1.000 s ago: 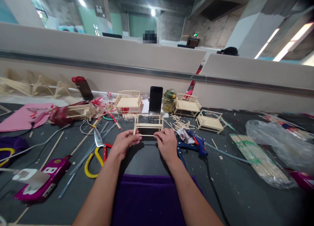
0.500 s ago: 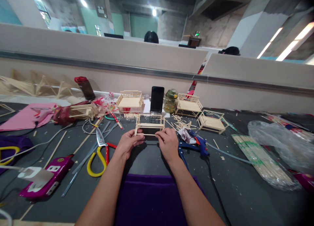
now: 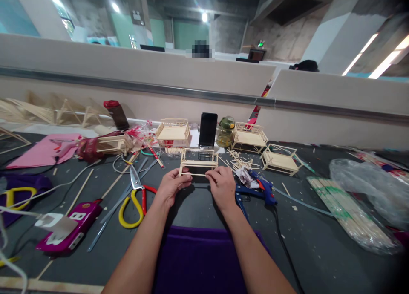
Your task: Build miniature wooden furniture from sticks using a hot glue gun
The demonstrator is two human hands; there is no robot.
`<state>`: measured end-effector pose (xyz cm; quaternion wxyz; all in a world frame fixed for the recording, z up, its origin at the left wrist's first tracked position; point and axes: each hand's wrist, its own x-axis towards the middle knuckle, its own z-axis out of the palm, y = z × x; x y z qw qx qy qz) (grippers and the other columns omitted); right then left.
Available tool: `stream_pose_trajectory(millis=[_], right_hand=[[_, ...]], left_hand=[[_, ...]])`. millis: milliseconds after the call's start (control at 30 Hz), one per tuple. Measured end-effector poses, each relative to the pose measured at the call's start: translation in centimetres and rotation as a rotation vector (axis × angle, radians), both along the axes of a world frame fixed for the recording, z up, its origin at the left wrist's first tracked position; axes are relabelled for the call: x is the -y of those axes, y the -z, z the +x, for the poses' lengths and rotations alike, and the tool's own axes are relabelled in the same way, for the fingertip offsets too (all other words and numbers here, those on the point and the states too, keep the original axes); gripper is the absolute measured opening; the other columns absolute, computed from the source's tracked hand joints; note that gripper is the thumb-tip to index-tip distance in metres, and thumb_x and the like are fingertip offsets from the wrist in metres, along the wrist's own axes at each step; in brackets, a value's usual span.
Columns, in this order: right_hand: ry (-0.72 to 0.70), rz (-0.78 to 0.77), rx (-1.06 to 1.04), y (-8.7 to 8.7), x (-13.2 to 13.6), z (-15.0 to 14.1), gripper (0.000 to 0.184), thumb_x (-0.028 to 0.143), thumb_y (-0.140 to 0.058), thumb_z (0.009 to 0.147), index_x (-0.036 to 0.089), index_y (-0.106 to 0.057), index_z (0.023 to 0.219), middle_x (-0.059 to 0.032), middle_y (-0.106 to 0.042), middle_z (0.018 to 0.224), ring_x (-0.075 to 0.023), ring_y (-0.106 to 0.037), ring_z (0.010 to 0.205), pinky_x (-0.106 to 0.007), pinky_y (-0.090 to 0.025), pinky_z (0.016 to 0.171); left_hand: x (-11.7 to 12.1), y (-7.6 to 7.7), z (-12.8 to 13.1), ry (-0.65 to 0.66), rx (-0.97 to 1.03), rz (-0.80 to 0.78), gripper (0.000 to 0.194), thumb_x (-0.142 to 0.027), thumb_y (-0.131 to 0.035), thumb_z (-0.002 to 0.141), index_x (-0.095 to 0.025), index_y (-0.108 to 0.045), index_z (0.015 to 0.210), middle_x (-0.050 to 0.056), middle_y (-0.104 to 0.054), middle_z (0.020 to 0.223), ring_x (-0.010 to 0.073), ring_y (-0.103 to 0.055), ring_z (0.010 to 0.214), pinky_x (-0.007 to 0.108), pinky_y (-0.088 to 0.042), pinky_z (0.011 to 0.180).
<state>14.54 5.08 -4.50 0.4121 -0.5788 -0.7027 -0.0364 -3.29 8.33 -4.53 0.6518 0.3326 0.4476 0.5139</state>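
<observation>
Between my hands is a small frame made of thin wooden sticks (image 3: 200, 162), with a flat slatted strip across its middle. My left hand (image 3: 174, 184) pinches its lower left corner between thumb and fingers. At the lower right corner, the fingertips of my right hand (image 3: 223, 184) are closed on the end of the bottom stick. Just behind the frame a dark phone (image 3: 208, 130) stands upright on a wire stand. A blue glue gun (image 3: 266, 191) lies to the right of my right hand, and scissors (image 3: 136, 179) with red and yellow handles lie left of my left hand.
Finished-looking miniature stick benches (image 3: 173, 133) stand at the back, one more (image 3: 281, 158) at right. Loose stick pieces (image 3: 241, 160) are scattered near a green-lidded bottle (image 3: 226, 132). A purple power strip (image 3: 70, 228) with cables lies left; bagged sticks (image 3: 351, 215) lie right. Purple cloth (image 3: 201, 260) lies in front.
The whole view has shifted slightly, so everything appears a little further right. Both hands keep their hold on the stick frame, with hardly any other movement.
</observation>
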Motion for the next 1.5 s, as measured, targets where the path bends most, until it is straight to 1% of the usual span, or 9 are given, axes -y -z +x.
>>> stream_pose_trajectory(millis=[333,400,500,567,633,833,1067,1200,1500], right_hand=[[-0.017,0.004,-0.046,0.0,-0.1,0.1,0.012,0.023,-0.061,0.086,0.024,-0.073,0.088,-0.0048,-0.062,0.084,-0.0218,-0.05,0.087,-0.033,-0.041,0.078],[-0.013,0.02,-0.125,-0.3,0.0,0.7,0.014,0.025,-0.059,0.087,0.022,-0.072,0.092,-0.0052,-0.065,0.085,-0.0219,-0.053,0.087,-0.034,-0.042,0.08],[0.04,0.048,-0.299,-0.7,0.1,2.1,0.019,0.027,-0.053,0.089,0.02,-0.069,0.098,-0.0066,-0.068,0.092,-0.0215,-0.058,0.088,-0.035,-0.044,0.082],[0.09,0.036,-0.392,-1.0,0.3,2.9,0.022,0.029,-0.05,0.09,0.019,-0.067,0.098,-0.0075,-0.069,0.095,-0.021,-0.06,0.086,-0.034,-0.045,0.08],[0.114,0.008,-0.427,-1.2,0.5,3.3,0.022,0.03,-0.049,0.089,0.018,-0.067,0.096,-0.0075,-0.069,0.094,-0.0205,-0.061,0.082,-0.032,-0.046,0.076],[0.055,-0.128,-0.371,-1.4,0.6,2.6,0.019,0.03,-0.05,0.085,0.019,-0.064,0.081,-0.0045,-0.066,0.076,-0.0181,-0.059,0.069,-0.028,-0.044,0.066],[0.006,-0.25,-0.424,-0.9,0.5,2.2,0.014,0.029,-0.053,0.08,0.02,-0.061,0.074,0.0002,-0.061,0.065,-0.0141,-0.054,0.057,-0.025,-0.041,0.058],[-0.031,-0.255,-0.43,-0.7,0.4,2.0,0.012,0.028,-0.053,0.079,0.02,-0.06,0.075,0.0001,-0.06,0.066,-0.0139,-0.053,0.056,-0.024,-0.042,0.057],[-0.03,-0.223,-0.392,-0.6,0.5,1.9,0.013,0.026,-0.051,0.079,0.02,-0.059,0.071,0.0008,-0.058,0.063,-0.0142,-0.051,0.056,-0.025,-0.039,0.056]], left_hand=[[0.0,0.0,0.0,-0.011,0.0,-0.014,0.035,-0.013,-0.081,0.059,-0.011,-0.065,0.089,0.003,-0.068,0.068,0.0134,-0.067,0.063,0.024,-0.057,0.063],[0.0,0.0,0.0,-0.016,0.0,-0.012,0.034,-0.013,-0.081,0.059,-0.011,-0.065,0.089,0.003,-0.068,0.068,0.0132,-0.067,0.063,0.024,-0.057,0.064],[-0.1,0.1,0.0,-0.016,0.003,-0.001,0.034,-0.013,-0.081,0.06,-0.011,-0.064,0.089,0.004,-0.069,0.069,0.0129,-0.067,0.065,0.023,-0.057,0.065],[-0.1,0.1,0.0,-0.015,-0.001,0.002,0.034,-0.013,-0.081,0.06,-0.011,-0.064,0.089,0.004,-0.069,0.069,0.0127,-0.067,0.064,0.023,-0.056,0.065],[-0.1,0.1,0.0,-0.018,-0.011,0.005,0.034,-0.014,-0.081,0.059,-0.011,-0.064,0.089,0.003,-0.068,0.068,0.0125,-0.066,0.063,0.023,-0.056,0.065],[0.0,0.0,0.0,-0.034,-0.035,0.02,0.038,-0.018,-0.083,0.056,-0.011,-0.065,0.089,0.003,-0.068,0.067,0.0127,-0.066,0.063,0.025,-0.056,0.066],[-0.1,0.1,0.2,-0.048,-0.054,0.032,0.04,-0.019,-0.084,0.053,-0.012,-0.065,0.088,0.003,-0.068,0.068,0.013,-0.065,0.064,0.026,-0.056,0.067],[-0.1,0.1,0.2,-0.047,-0.057,0.038,0.041,-0.02,-0.084,0.054,-0.012,-0.065,0.089,0.003,-0.068,0.069,0.0128,-0.065,0.064,0.026,-0.055,0.067],[0.2,-0.2,0.2,-0.026,-0.032,0.021,0.041,-0.017,-0.085,0.052,-0.013,-0.064,0.087,0.003,-0.068,0.07,0.0126,-0.065,0.063,0.025,-0.055,0.066]])
